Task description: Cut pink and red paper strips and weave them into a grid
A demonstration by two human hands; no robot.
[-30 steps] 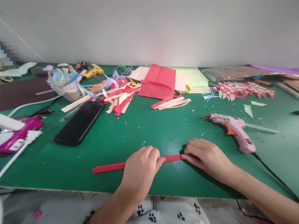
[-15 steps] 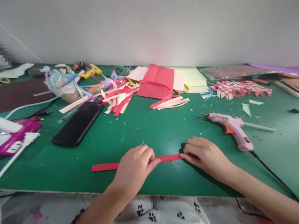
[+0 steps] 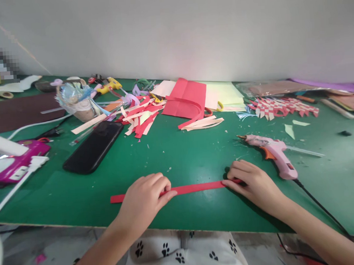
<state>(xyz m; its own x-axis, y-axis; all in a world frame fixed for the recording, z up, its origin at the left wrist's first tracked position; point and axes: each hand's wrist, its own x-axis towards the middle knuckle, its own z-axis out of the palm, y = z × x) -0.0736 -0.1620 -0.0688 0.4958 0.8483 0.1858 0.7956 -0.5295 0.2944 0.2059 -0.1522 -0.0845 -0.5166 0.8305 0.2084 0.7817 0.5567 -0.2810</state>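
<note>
A narrow red paper strip (image 3: 198,187) lies crosswise on the green tabletop near its front edge. My left hand (image 3: 146,196) is closed over the strip left of its middle, thumb and forefinger pinching it. The strip's left end sticks out beyond that hand. My right hand (image 3: 250,184) pinches the strip near its right end, which is mostly covered by the fingers. Between the two hands the strip runs straight and flat. A pink glue gun (image 3: 275,152) lies just beyond my right hand.
A black phone (image 3: 94,147) and a magenta device (image 3: 19,160) with white cables lie to the left. At the back are piled red and cream paper strips (image 3: 144,116), a red folded sheet (image 3: 187,98), a yellow glue gun (image 3: 109,85) and a red-and-white woven paper piece (image 3: 283,106).
My hands have moved apart along the strip: the left one slid leftward, the right one rightward. More of the red strip now shows between them.
</note>
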